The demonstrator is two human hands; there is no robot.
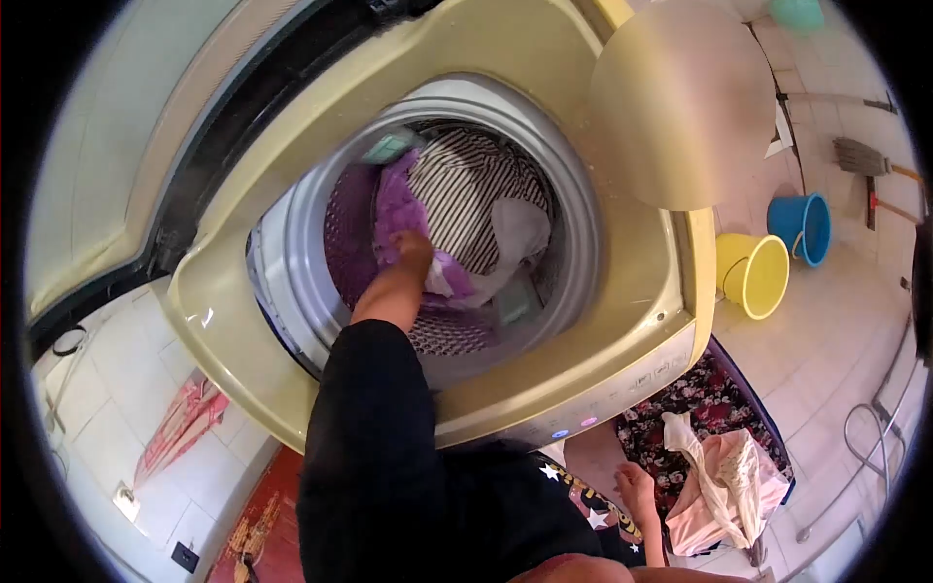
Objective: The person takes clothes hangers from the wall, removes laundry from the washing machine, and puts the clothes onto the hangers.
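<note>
My left hand [416,255], at the end of a black sleeve, reaches into the drum of a top-loading washing machine [525,44]. Its fingers are closed on a purple cloth [397,199] at the drum's left side. Beside that lies a black-and-white striped cloth [466,199], with a pale grey-white cloth [520,233] on its right part. Outside the machine, my right hand [637,489] hangs low with curled fingers and nothing visible in them. Nearest to it are a pink garment [719,486] and a cream cloth [688,442] on a dark floral fabric [714,384].
The raised lid [243,107] stands on the left. A yellow bucket [763,277] and a blue bucket [812,228] sit on the tiled floor at right, near a broom [860,157]. A red-and-white cloth [185,423] is at lower left. A blurred patch covers the upper right.
</note>
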